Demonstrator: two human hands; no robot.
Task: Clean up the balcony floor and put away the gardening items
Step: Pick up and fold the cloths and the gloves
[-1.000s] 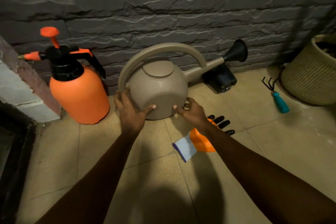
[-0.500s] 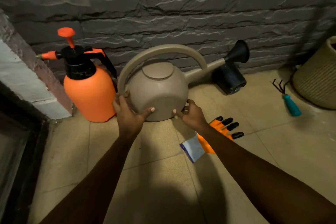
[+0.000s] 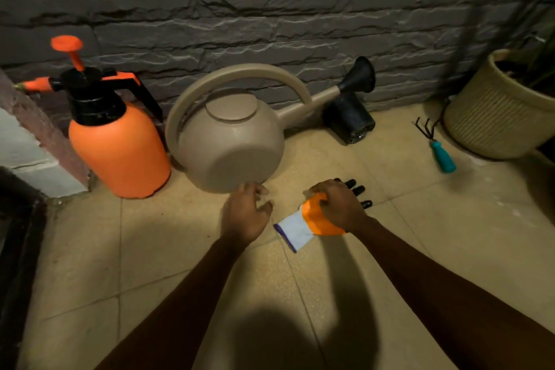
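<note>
At the foot of the stone wall, on the floor (image 3: 90, 249): watering can (image 3: 231, 141) parked just beside orange sprayer (image 3: 120, 144), released by both hands within the last second. Left hand (image 3: 244, 213) drawn back just off its base, fingers loosely curled, empty. Right hand (image 3: 339, 204) moved onto orange glove (image 3: 312, 219), fingers curled over it; lifted or not, cannot tell. Judged: can stowed, glove next; hand rake (image 3: 440, 153) by planter (image 3: 495, 117) outstanding.

Against the wall (image 3: 270, 9), left to right: sprayer (image 3: 120, 144), watering can (image 3: 231, 144) just beside it (spout (image 3: 315, 97) over a small canister (image 3: 350, 120)), plant pot (image 3: 495, 117); the hand rake (image 3: 438, 150) lies left of the pot, the glove (image 3: 312, 219) before the can.
</note>
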